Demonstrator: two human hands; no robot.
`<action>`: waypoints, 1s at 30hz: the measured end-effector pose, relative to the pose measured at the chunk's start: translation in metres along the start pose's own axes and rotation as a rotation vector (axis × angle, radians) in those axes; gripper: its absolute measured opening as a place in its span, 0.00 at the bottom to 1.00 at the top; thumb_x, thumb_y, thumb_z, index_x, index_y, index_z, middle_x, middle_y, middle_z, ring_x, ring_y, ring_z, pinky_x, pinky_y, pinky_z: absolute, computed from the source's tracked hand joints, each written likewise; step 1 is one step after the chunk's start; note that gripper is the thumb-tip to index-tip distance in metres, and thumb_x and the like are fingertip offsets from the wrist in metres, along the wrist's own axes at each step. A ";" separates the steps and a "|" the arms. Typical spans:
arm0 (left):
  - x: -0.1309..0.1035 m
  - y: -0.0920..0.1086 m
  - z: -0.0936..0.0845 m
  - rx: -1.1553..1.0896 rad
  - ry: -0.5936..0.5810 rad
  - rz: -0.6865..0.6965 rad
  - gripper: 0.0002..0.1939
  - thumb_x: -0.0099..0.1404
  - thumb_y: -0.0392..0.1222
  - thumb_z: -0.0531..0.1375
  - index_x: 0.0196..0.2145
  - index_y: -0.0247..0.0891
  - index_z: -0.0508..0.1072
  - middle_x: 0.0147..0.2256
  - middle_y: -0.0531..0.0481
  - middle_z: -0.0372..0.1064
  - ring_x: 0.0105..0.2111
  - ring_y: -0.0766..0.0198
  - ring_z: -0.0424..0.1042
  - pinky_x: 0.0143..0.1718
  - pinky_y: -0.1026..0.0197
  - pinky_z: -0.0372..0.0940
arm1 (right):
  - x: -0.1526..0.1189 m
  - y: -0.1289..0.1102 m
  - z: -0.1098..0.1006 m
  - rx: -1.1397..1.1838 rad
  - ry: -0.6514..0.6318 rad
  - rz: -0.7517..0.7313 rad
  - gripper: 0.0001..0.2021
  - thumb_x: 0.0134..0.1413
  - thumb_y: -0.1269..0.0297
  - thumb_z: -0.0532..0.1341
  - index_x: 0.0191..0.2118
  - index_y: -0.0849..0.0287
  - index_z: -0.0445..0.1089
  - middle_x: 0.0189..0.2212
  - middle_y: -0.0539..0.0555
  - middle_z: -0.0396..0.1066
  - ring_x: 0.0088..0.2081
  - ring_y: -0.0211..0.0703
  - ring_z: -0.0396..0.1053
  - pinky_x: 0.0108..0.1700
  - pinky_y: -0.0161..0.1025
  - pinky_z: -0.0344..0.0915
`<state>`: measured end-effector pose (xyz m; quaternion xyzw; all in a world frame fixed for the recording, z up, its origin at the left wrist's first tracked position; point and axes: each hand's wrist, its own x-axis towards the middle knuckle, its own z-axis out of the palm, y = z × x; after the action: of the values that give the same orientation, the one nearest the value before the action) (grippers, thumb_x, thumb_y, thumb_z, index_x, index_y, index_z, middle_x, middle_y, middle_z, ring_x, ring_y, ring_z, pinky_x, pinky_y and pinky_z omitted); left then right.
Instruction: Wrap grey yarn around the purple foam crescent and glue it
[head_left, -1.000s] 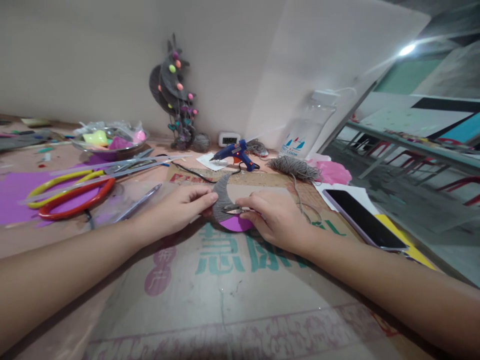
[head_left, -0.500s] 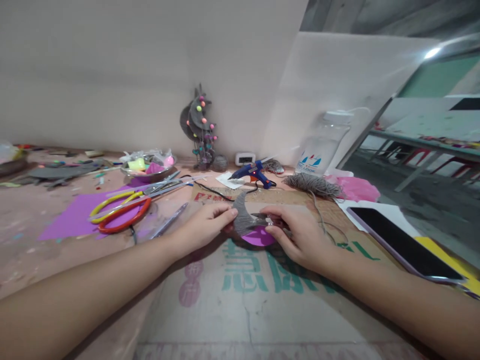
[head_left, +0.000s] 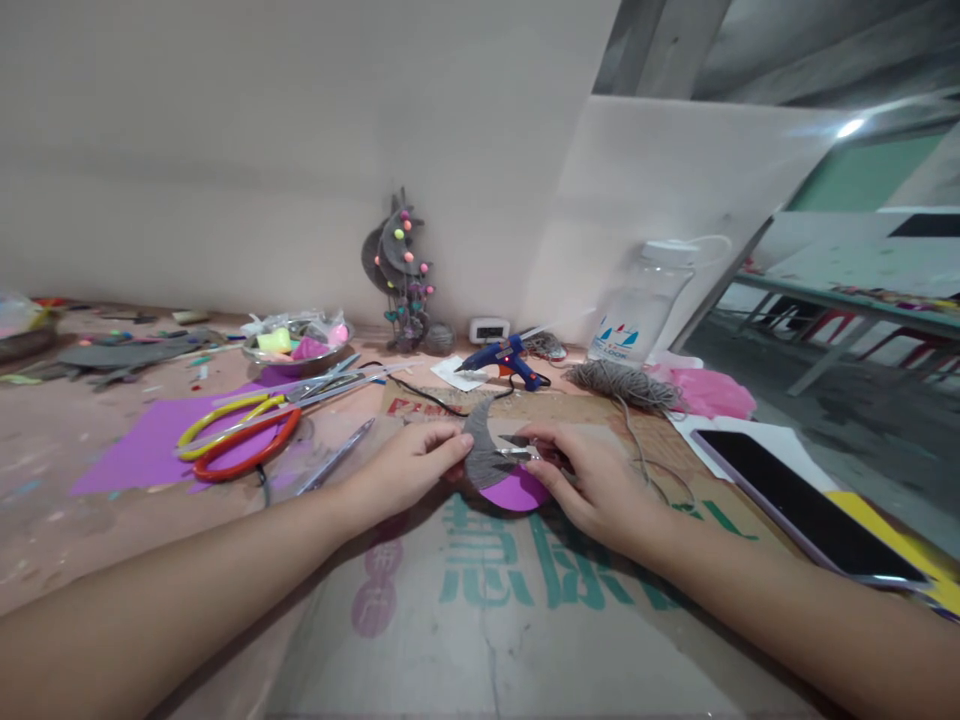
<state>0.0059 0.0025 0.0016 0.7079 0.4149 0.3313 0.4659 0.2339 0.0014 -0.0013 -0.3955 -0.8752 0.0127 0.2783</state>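
Between the thumb and fingers of my left hand (head_left: 420, 462) is a grey yarn-wrapped crescent (head_left: 482, 450), its thin tip pointing up. A rounded purple paper piece (head_left: 519, 490) shows below and right of it; I cannot tell whether the two are joined. My right hand (head_left: 589, 470) is closed on small snips (head_left: 517, 453). Their blades are parted and point left, at the crescent's inner edge. The handles are mostly hidden in my fingers. Both hands are above a cardboard sheet (head_left: 420, 650) with green and red print.
Behind my hands are a blue glue gun (head_left: 499, 355), a grey yarn skein (head_left: 626, 387) and a clear bottle (head_left: 641, 305). Red-and-yellow-handled scissors (head_left: 247, 440) and a pen (head_left: 335, 458) lie left. A phone (head_left: 806, 505) lies right. A decorated moon ornament (head_left: 397, 265) stands against the wall.
The view has tilted up slightly, so the things on the table appear a little lower. The snips' blades show more plainly parted. Both hands keep nearly the same position.
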 end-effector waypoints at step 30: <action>0.000 -0.001 -0.002 0.080 -0.014 0.014 0.16 0.66 0.47 0.48 0.24 0.36 0.62 0.23 0.55 0.58 0.26 0.67 0.59 0.30 0.65 0.54 | 0.003 0.000 -0.002 0.041 -0.053 0.013 0.12 0.59 0.65 0.55 0.48 0.61 0.66 0.36 0.57 0.73 0.35 0.42 0.70 0.35 0.38 0.65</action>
<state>0.0043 0.0033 0.0010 0.7312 0.4196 0.3124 0.4377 0.2336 0.0034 0.0016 -0.3950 -0.8792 0.0429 0.2632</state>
